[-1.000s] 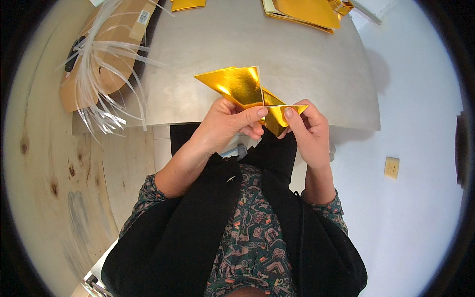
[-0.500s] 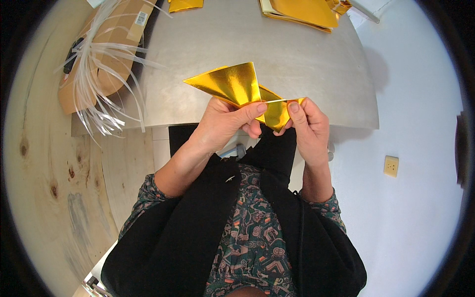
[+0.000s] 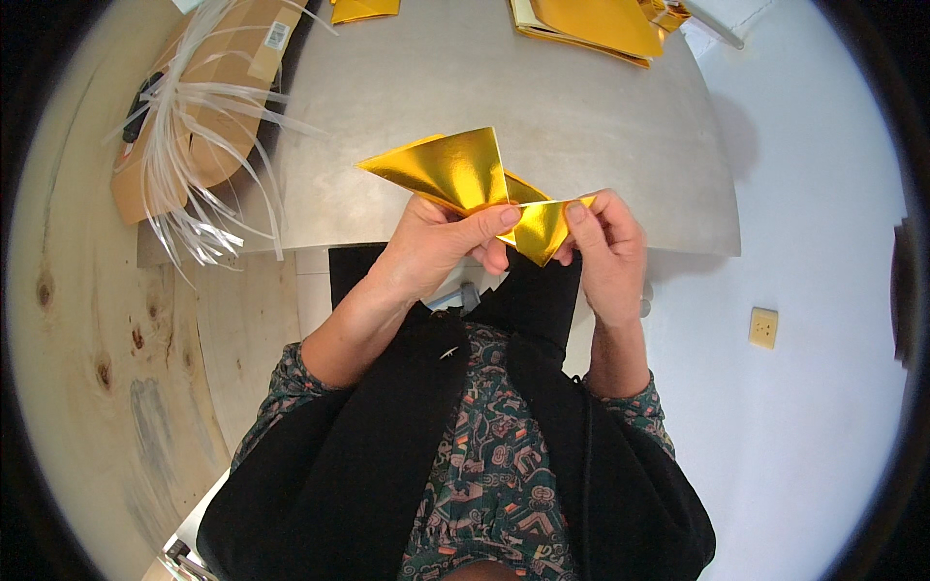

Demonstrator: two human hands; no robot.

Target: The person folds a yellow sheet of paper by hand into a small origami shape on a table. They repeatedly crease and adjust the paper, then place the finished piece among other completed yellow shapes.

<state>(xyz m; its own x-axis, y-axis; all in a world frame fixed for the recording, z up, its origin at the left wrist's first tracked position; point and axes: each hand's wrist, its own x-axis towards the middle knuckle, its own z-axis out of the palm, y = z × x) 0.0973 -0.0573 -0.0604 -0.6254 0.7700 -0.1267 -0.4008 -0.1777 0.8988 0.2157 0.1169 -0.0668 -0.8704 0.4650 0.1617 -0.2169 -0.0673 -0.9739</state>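
Between my two hands, just above the near edge of the grey table, is a sheet of shiny gold foil paper folded into pointed flaps. My left hand pinches it near the middle, thumb on top and fingers curled underneath. A large pointed flap spreads out beyond that thumb to the upper left. My right hand grips the smaller right end between thumb and fingers, close to its upper corner. A narrow folded part lies between the two thumbs. The fingertips behind the paper are partly hidden.
At the left of the table lies a brown cardboard piece with a bundle of clear plastic strips across it. A black object sits beside them. Stacked gold paper and a gold folded piece lie at the far edge.
The small right end of the gold paper has tilted, so more of its shiny face shows below its top edge. Both hands keep their hold, nearly in place.
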